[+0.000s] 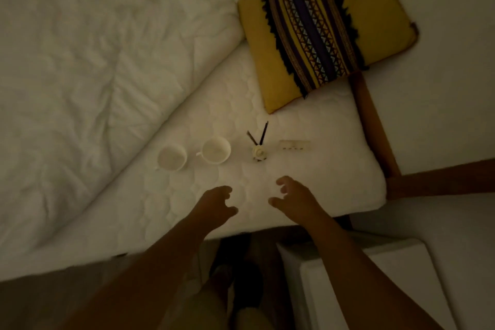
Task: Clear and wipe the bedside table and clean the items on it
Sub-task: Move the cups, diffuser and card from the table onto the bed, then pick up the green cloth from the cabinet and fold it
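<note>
Two white cups sit on the bare white mattress (308, 182): one at the left (172, 157) and one to its right (216, 150). Right of them stands a small reed diffuser (259, 152) with dark sticks, and further right lies a small pale flat item (294, 145). My left hand (217, 203) and my right hand (292, 197) hover over the mattress just in front of these items, fingers curled apart, holding nothing. A corner of the white bedside table (396, 270) shows at the lower right, under my right forearm.
A rumpled white duvet (93, 61) covers the left of the bed. A yellow cushion with a striped patterned band (321, 24) lies at the head. The wooden bed frame (375, 120) runs along the right, against a white wall. My feet stand on the dark floor below.
</note>
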{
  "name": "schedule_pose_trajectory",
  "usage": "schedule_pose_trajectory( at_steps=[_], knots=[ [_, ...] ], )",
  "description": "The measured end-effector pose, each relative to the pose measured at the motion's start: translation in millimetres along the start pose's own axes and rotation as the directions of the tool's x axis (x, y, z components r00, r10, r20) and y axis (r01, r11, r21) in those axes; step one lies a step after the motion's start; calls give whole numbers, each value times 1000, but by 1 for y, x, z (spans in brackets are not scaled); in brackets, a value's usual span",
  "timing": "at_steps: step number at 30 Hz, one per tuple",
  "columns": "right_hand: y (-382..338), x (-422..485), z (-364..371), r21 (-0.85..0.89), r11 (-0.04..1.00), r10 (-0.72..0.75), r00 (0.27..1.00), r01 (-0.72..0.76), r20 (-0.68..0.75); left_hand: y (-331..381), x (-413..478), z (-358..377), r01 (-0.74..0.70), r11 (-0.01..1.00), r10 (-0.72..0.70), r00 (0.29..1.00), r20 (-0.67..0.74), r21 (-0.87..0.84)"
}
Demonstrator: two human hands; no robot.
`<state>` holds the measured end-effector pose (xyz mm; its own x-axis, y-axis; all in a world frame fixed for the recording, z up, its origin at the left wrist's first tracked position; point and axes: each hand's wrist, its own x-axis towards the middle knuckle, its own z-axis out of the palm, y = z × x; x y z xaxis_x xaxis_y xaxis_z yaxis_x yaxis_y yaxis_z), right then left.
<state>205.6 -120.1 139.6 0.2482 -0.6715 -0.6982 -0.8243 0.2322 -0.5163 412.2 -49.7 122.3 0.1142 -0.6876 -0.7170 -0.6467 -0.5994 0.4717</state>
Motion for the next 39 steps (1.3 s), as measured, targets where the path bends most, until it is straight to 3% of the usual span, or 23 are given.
schedule_pose_trajectory(
  at_steps=[4, 9, 11, 15, 22, 28, 31, 39],
  knots=[
    [-42, -53, 28, -265, 955, -85, 978, 134, 190, -33, -79, -22, 8, 997, -13, 997, -70, -81],
    [-135, -128, 80, -423, 822, -245, 908, 380, 339, -102, -201, -58, 74, 974, -128, 960, -249, -214],
    [-166, -147, 96, -427, 797, -298, 894, 426, 336, -122, -232, -69, 84, 966, -155, 944, -290, -243],
    [-255, -194, 159, -417, 695, -399, 797, 586, 454, -196, -322, -97, 197, 915, -333, 862, -382, -353],
    [-393, -262, 304, -469, 463, -490, 658, 753, 573, -347, -459, -138, 233, 786, -563, 652, -507, -572],
    [-479, -334, 478, -405, 256, -522, 478, 878, 706, -484, -561, -158, 271, 744, -649, 509, -565, -611],
    [-518, -369, 542, -357, 224, -523, 421, 907, 741, -537, -603, -171, 290, 708, -694, 456, -557, -644],
    [-615, -424, 680, -334, -51, -451, 277, 941, 848, -649, -672, -219, 359, 654, -756, 331, -565, -666]
  ],
)
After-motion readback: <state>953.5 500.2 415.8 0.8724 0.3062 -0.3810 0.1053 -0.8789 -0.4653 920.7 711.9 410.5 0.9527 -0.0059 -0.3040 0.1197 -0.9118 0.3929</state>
